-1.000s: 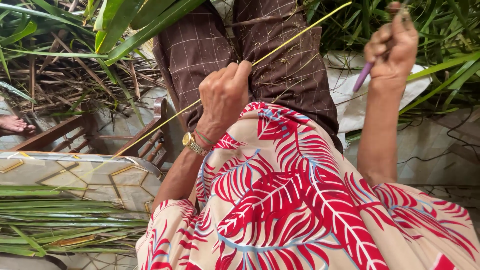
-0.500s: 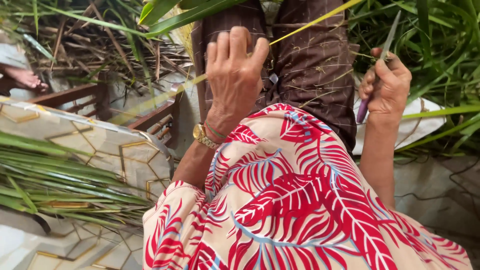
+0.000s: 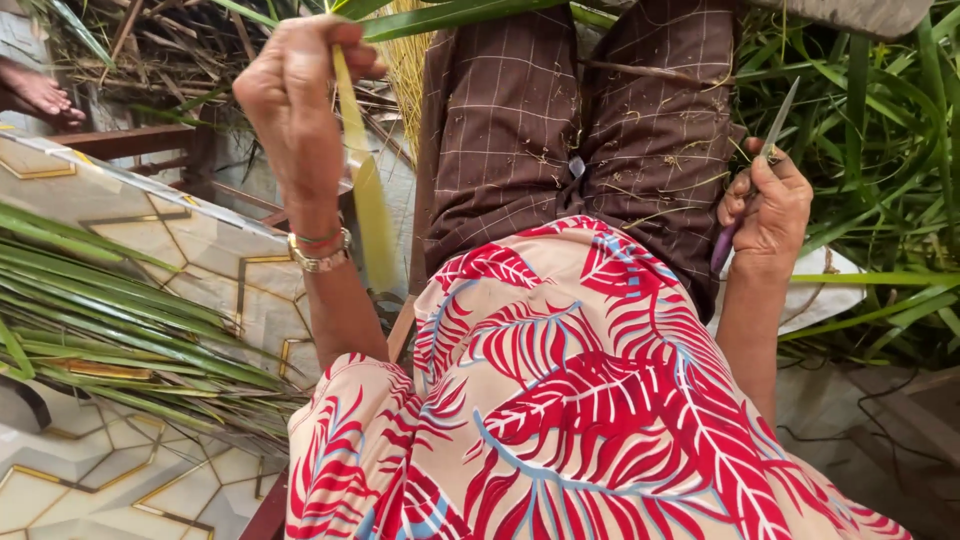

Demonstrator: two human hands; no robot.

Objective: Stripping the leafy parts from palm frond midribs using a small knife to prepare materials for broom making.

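My left hand (image 3: 295, 95) is raised at the upper left and is closed on a pale yellow-green leaf strip (image 3: 362, 190) that hangs down from its fingers. A gold watch sits on that wrist. My right hand (image 3: 770, 205) rests by my right thigh and grips a small knife (image 3: 748, 170) with a purple handle, its thin blade pointing up. My lap is covered by brown checked trousers (image 3: 570, 120) and a red leaf-print garment (image 3: 580, 390).
A pile of long green leaf strips (image 3: 110, 330) lies on a patterned hexagon-tiled surface (image 3: 190, 240) at the left. Green palm fronds (image 3: 880, 180) fill the right side, dry stalks the upper left. Another person's bare foot (image 3: 35, 90) shows at the far left edge.
My left hand has swung from above my lap up and to the left, carrying the leaf strip with it. My right hand with the knife has lowered toward my thigh.
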